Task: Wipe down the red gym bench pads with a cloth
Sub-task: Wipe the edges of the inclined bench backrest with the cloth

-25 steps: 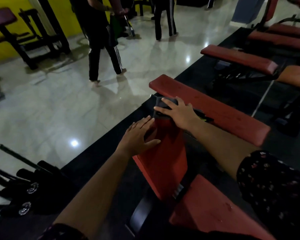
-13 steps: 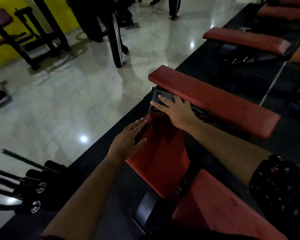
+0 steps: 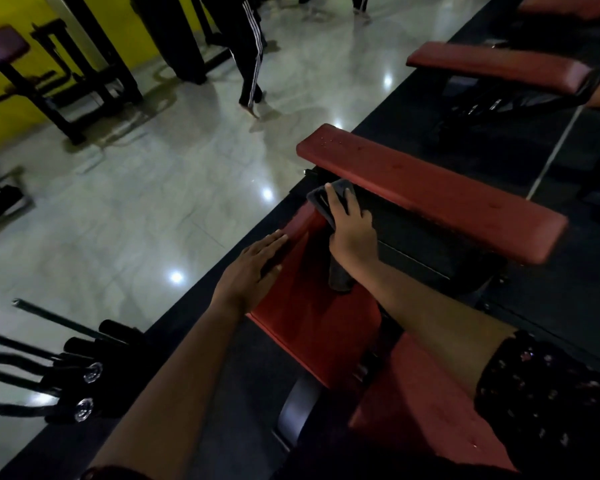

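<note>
A tilted red backrest pad (image 3: pixel 312 317) lies right below me, with a red seat pad (image 3: pixel 420 410) nearer to me. My right hand (image 3: pixel 352 233) presses a dark grey cloth (image 3: pixel 321 202) over the pad's far top edge, fingers spread on the cloth; a fold of the cloth hangs under my wrist. My left hand (image 3: pixel 253 271) lies flat on the pad's left edge, fingers straight. Beyond stands a second long red bench pad (image 3: pixel 430 192) with water drops on it.
More red benches (image 3: pixel 496 65) stand at the back right on black matting. Barbell ends (image 3: pixel 84 372) stick out at the lower left. People in black track trousers (image 3: pixel 246 46) walk on the glossy tiled floor. A black machine (image 3: pixel 66 81) stands by the yellow wall.
My right hand has slid the cloth further up and over the pad's top edge. My left hand has stayed on the left edge. The people have walked further off.
</note>
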The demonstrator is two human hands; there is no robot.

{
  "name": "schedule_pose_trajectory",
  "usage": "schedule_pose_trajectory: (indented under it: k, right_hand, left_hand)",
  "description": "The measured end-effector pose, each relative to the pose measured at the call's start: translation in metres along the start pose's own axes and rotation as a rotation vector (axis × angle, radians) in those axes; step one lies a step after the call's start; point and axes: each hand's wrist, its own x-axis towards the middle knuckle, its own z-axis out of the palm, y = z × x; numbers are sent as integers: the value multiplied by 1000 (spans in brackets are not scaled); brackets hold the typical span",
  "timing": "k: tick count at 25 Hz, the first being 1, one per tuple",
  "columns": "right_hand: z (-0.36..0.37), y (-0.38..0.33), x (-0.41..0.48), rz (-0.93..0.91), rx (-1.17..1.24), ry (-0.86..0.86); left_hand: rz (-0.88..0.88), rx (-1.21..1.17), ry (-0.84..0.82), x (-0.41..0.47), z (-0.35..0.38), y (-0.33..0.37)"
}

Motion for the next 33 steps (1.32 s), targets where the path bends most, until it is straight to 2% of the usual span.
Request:
schedule_pose_trajectory:
  k: [4,7,9,11,13,16,19,22,25,28,31,33]
  right_hand:
    - [1,-15,-28,92,146,50]
    - [3,-33,-56,22,166,52]
    - [12,-53,-84,-58,124,-18]
    - [25,-64,-105,-37,56,-57]
    - [32,-69,-111,55,119,-27]
    - [41,-70,-106,63,344,76]
    - [41,-89,-110,214,386,10]
    - [51,-123,-137,296,366,7]
    - [81,-142,-179,188,183,53]
    - [95,-119,-204,33,36,134]
    - [83,-100,-195,146,208,118]
    - [82,-106,-182,260,356,188]
  left_hand:
    - [34,2,30,1,2,-3]
    - [72,-71,80,1,3,-4]
    - [5,-339,163,0,3,-6]
    - [-109,-643,195,-5,5,-9]
    - [-118,-734,151,-17,9,-17]
    - [-13,-535,52,-31,7,-26]
    - [66,-327,-20,-30,-3,-30]
    - [153,-205,-7,-28,-11,-37]
    - [215,-189,1,-25,-21,-43]
    - [290,-62,-24,-13,-27,-41]
    - [394,90,-184,1,-23,-26]
    - [361,12,-222,3,-15,-16]
